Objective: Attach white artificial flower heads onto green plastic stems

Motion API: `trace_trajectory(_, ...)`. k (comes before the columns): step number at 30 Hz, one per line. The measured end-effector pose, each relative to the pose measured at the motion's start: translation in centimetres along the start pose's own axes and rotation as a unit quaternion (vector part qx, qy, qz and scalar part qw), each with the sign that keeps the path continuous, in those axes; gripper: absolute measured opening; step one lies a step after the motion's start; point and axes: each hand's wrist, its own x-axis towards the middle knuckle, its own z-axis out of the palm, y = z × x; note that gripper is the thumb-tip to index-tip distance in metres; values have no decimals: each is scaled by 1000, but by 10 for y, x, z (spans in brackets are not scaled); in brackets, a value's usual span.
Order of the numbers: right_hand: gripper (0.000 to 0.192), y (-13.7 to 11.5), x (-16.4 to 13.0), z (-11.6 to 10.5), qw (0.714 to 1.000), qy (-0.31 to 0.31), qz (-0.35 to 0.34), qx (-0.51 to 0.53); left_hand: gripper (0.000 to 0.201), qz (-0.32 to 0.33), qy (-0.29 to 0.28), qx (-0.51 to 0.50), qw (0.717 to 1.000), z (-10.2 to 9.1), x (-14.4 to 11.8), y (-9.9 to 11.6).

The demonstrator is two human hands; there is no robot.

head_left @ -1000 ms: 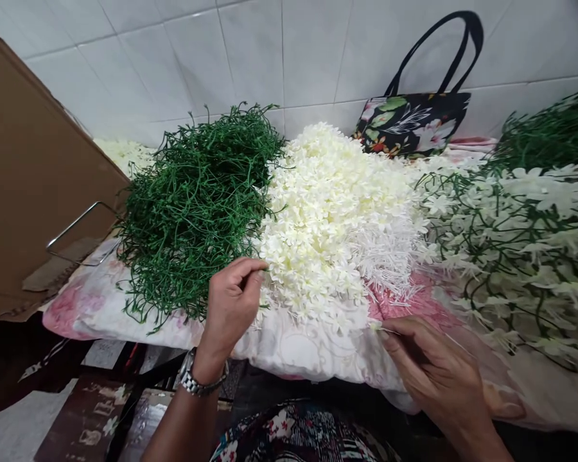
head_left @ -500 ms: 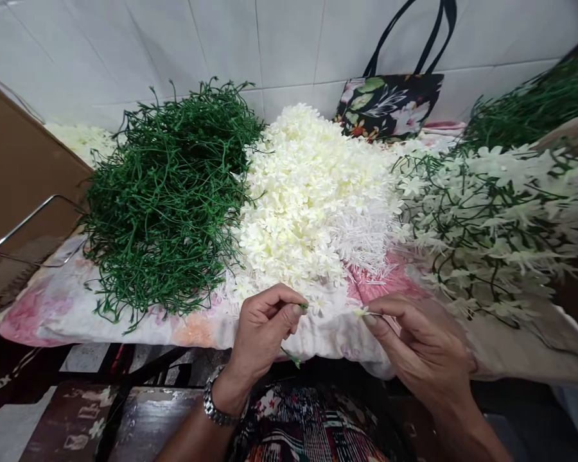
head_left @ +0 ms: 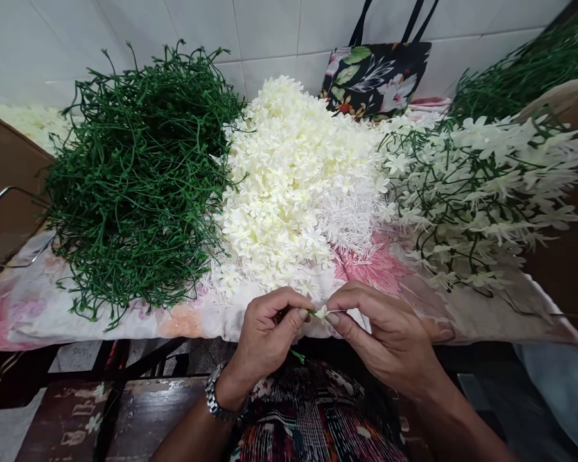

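Between thumb and forefinger, my left hand (head_left: 274, 333) pinches a green plastic stem (head_left: 297, 355), whose tip pokes out toward the right. My right hand (head_left: 385, 333) is closed on a small white artificial flower (head_left: 321, 313), which meets the stem's tip between the two hands. Fingers hide part of both pieces. Just beyond the hands lies a heap of loose cream-white flower heads (head_left: 279, 192). Thin white stamen pieces (head_left: 349, 215) are piled at its right side. A big tangle of green stems (head_left: 139, 186) rests on the left.
White flowers on green stems (head_left: 481, 205) lie at the right, by a cardboard box (head_left: 568, 256). Another box (head_left: 9, 167) stands at left. A floral bag (head_left: 376, 80) leans on the tiled wall. Floral cloth (head_left: 183, 321) covers the surface. More greenery (head_left: 525, 70) sits back right.
My right hand has moved left, bringing the white flower to the stem in my left hand. The view has shifted, so the heaps appear further left and higher.
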Motion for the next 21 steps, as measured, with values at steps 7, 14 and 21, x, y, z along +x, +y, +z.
trace_trajectory(7,12,2,-3,0,998,-22,-21,-49,11,-22,-7,9,1000,1,-1,-6)
trace_trajectory(14,14,1,-5,3,995,-16,-30,-89,13,-5,0,48,999,5,-2,-7)
trace_trajectory(21,14,3,-6,6,993,-20,-30,-114,17,66,13,128,989,8,1,-6)
